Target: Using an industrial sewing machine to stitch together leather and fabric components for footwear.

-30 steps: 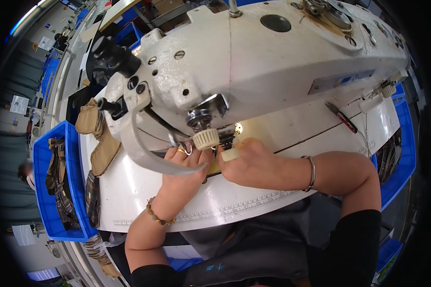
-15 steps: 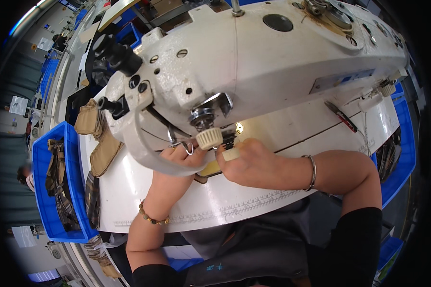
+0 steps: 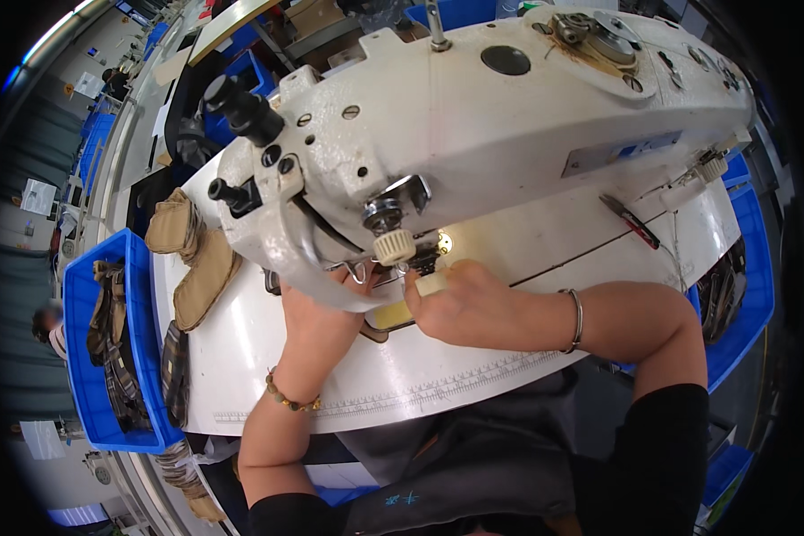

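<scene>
A white industrial sewing machine (image 3: 473,116) stands in front of me, and both hands are at its needle end. My left hand (image 3: 320,320) reaches in behind the curved white guard (image 3: 317,281); its fingertips are mostly hidden there. Curled fingers make up my right hand (image 3: 456,308), just right of the needle area and against a small cream-coloured piece (image 3: 432,284). Whatever these fingers pinch is hidden. Between the hands lies a yellowish plate (image 3: 391,315) on the machine bed. A small brown edge (image 3: 375,334) shows beside the left hand. Above them sits a ridged cream knob (image 3: 394,246).
Tan fabric pieces (image 3: 207,281) lie at the left of the white table (image 3: 268,384), near a dark plaid piece (image 3: 176,371). A blue bin (image 3: 79,357) with plaid pieces stands far left, another blue bin (image 3: 759,277) at right. Red-and-black thread snips (image 3: 630,221) rest behind my right hand.
The view has shifted slightly, so the machine head sits a little lower and further right. My left fingers are further behind the guard; a dark edge now shows beside them. My right hand barely moved.
</scene>
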Demonstrator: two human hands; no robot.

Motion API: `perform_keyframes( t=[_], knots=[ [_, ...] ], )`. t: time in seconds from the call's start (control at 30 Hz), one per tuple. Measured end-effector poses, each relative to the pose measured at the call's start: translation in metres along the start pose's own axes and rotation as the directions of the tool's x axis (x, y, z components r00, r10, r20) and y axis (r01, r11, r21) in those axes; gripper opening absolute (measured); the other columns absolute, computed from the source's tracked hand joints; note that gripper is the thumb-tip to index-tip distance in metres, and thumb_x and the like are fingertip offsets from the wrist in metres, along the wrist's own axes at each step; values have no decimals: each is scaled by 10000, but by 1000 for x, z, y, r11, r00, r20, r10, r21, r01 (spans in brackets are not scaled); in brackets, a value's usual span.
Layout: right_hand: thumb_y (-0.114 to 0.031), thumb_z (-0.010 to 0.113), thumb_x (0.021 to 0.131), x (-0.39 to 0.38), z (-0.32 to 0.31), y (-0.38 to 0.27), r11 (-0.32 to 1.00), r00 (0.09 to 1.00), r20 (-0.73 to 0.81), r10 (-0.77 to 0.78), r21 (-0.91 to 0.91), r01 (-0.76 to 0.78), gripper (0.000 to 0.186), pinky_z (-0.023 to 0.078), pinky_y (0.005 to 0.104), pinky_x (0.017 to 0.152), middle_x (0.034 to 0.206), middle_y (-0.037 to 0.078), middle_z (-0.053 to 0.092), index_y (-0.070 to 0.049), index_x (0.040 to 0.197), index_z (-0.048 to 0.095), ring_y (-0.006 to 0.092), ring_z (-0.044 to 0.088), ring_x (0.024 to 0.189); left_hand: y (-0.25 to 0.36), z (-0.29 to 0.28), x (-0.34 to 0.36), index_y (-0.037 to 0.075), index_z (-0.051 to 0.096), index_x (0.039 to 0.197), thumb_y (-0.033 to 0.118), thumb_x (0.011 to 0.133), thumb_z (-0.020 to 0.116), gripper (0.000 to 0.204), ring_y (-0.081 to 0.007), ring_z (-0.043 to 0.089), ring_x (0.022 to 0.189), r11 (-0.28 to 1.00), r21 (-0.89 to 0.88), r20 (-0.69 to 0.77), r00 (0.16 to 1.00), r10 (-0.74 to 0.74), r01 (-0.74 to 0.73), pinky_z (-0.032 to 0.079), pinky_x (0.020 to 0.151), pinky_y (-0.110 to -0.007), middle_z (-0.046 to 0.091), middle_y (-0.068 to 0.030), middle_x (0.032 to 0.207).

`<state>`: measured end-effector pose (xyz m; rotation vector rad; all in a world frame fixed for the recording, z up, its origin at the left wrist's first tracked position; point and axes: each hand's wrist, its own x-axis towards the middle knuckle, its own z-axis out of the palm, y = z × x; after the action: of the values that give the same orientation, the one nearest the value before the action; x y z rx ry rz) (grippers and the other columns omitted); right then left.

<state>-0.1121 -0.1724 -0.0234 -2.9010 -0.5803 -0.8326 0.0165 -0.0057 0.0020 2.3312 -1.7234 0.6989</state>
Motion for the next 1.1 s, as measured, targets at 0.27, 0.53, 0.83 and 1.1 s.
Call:
perform_keyframes(
  t=[0.27, 0.53, 0.83, 1.1],
  knots=[
    [-244, 583, 906, -5, -16, 9, 923, 903, 355, 242, 204, -327, 258, 460, 417, 466, 590, 112, 626, -42, 832, 725, 271, 639, 527, 13, -18, -5, 116, 724, 890, 111, 746, 752, 147, -205, 604, 753, 991, -133, 33, 999, 16, -11, 416, 783, -389, 659, -6, 788],
    [-318, 618, 932, -41, -60, -28, 52, 773, 595, 222, 784, -619, 373, 454, 310, 481, 579, 72, 609, 18, 771, 641, 150, 574, 476, 80, -68, -56, 64, 715, 977, 69, 811, 727, 167, -259, 589, 786, 916, -207, -186, 933, 307, -343, 421, 779, -419, 655, -46, 850],
    [-196, 600, 977, -247, -171, -53, 73, -131, -86, 988, 993, -97, 369, 401, 176, 433, 773, 65, 687, 41, 1260, 599, 49, 520, 484, -5, -63, -62, 78, 716, 1012, 148, 884, 711, 146, -275, 627, 857, 1000, -21, -241, 970, 18, -23, 460, 834, -424, 689, -72, 933],
    [-104, 705, 904, -174, -93, -30, 60, 318, 118, 941, 865, -498, 210, 364, 198, 492, 680, -19, 636, -32, 1101, 706, 2, 516, 569, -140, -29, -99, -1, 696, 1042, 62, 892, 641, 172, -400, 621, 925, 908, 108, -75, 914, -398, 405, 490, 844, -435, 673, -186, 1020]
  ],
)
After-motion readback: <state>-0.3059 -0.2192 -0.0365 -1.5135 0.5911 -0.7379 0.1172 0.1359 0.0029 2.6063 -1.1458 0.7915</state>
